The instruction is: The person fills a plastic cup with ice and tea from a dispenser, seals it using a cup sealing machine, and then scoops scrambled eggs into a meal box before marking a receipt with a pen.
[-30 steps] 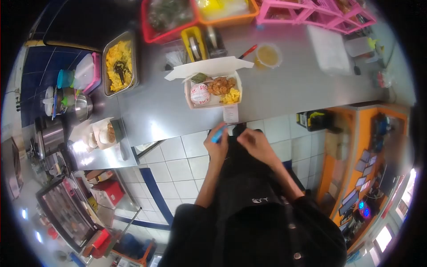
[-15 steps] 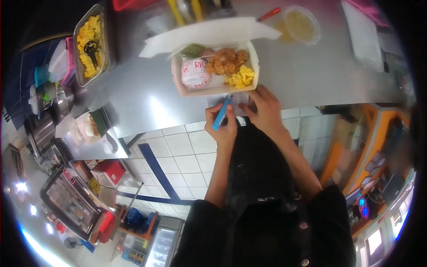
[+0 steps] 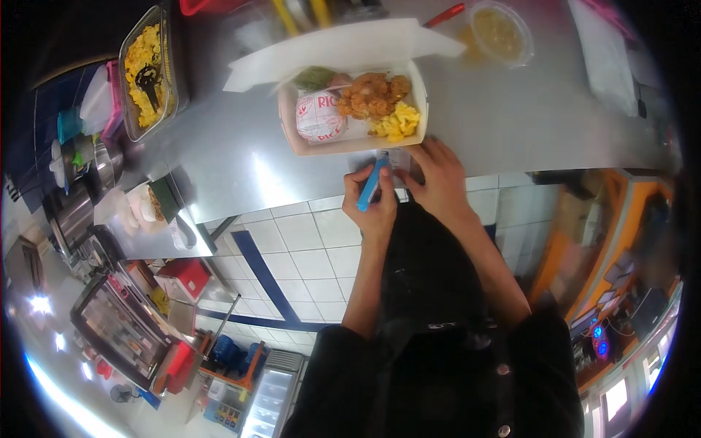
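My left hand (image 3: 372,212) is closed around a blue marker (image 3: 370,191), whose tip points at a small printed paper slip (image 3: 399,156) on the counter. My right hand (image 3: 442,182) rests on the slip's right side, thumb and fingers apart. Just beyond both hands is an open paper meal box (image 3: 321,148). Inside it are a wrapped rice bundle (image 3: 320,117), fried chicken (image 3: 374,95), yellow scrambled egg (image 3: 399,122) and a green packet (image 3: 315,78). The fingers partly cover the slip, so its print is unreadable.
Beneath everything is a steel counter (image 3: 234,164). A wire basket (image 3: 172,87) of scrambled egg with a black spoon stands at the left. A round clear tub (image 3: 501,33), a red-handled utensil (image 3: 444,14) and a white bag (image 3: 602,66) lie toward the back right.
The left hand and marker have shifted slightly right, with the marker still over the slip. My right hand stays on the slip. The view has tilted a little.
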Motion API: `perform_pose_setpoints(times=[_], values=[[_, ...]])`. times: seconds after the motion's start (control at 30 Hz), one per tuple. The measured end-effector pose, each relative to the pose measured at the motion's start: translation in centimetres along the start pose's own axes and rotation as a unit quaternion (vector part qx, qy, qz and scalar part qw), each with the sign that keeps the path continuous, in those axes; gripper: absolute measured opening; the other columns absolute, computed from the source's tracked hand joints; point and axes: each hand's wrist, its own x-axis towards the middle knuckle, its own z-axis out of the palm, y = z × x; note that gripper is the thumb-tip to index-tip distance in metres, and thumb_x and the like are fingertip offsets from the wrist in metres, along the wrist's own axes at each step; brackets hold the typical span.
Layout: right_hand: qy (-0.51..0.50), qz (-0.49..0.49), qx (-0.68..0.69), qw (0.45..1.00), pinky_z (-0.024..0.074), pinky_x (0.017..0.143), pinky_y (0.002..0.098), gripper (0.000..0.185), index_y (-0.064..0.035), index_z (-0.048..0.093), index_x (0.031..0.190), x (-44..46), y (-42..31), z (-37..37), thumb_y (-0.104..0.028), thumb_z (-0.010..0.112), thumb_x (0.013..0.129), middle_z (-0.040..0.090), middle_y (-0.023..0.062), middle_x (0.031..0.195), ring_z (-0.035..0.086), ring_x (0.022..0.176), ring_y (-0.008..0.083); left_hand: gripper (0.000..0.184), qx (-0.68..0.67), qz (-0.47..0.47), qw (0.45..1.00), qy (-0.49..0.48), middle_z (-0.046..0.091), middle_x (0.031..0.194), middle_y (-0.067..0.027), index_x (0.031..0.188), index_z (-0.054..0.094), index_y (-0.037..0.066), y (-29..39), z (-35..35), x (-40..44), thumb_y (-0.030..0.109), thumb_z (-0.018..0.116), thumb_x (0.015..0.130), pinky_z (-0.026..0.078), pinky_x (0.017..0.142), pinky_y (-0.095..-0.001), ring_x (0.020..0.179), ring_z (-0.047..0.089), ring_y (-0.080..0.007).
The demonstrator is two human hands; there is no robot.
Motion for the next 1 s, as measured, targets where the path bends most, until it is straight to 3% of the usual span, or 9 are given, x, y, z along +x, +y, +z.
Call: perform_pose_setpoints(times=[0.13,0.2,0.4,0.63,1.0], values=[[0.010,-0.001,0.003,1.000,0.0490,0.081,0.0430,0.044,-0.0086,0.060,0.113,0.0,-0.1,0.0,-0.019,0.078,0.074,0.059,0.0098,0.101,0.059,0.098,0.0298,0.024,0.013,-0.001,1.000,-0.002,0.064,0.074,-0.0052,0.092,0.059,-0.002,-0.2,0.1,0.0,0.016,0.074,0.089,0.042,0.055,-0.0203,0.061,0.052,-0.0058],[-0.010,0.007,0.002,1.000,0.0491,0.081,0.0425,0.043,-0.0085,0.060,0.113,0.0,-0.1,-0.2,-0.020,0.078,0.075,0.059,0.0098,0.101,0.059,0.098,0.0296,0.024,0.016,-0.008,1.000,0.003,0.069,0.078,-0.0099,0.092,0.060,0.001,-0.7,-0.1,0.0,0.017,0.077,0.086,0.051,0.060,-0.0230,0.066,0.063,-0.0100],[0.014,-0.009,-0.003,1.000,0.0488,0.078,0.0417,0.041,-0.0081,0.061,0.111,0.0,0.0,0.2,-0.021,0.078,0.076,0.059,0.0095,0.099,0.059,0.096,0.0292,0.024,0.004,-0.001,0.999,0.043,0.068,0.078,-0.0095,0.092,0.059,0.000,-0.9,-0.4,0.2,0.016,0.076,0.087,0.050,0.063,-0.0239,0.068,0.060,-0.0102],[-0.001,0.001,0.004,1.000,0.0483,0.079,0.0421,0.043,-0.0078,0.060,0.113,-0.1,0.1,0.1,-0.021,0.077,0.076,0.059,0.0098,0.099,0.058,0.095,0.0291,0.027,0.005,-0.003,1.000,0.020,0.065,0.078,-0.0072,0.091,0.058,-0.002,0.2,-0.1,-0.4,0.019,0.075,0.089,0.048,0.065,-0.0221,0.069,0.058,-0.0090],[0.002,-0.004,0.001,1.000,0.0487,0.081,0.0425,0.044,-0.0077,0.060,0.113,0.0,0.0,0.0,-0.020,0.078,0.075,0.059,0.0109,0.100,0.059,0.098,0.0301,0.026,0.014,-0.020,1.000,0.000,0.065,0.078,-0.0070,0.091,0.058,-0.002,0.3,0.2,0.1,0.018,0.074,0.090,0.047,0.059,-0.0208,0.065,0.057,-0.0071]])
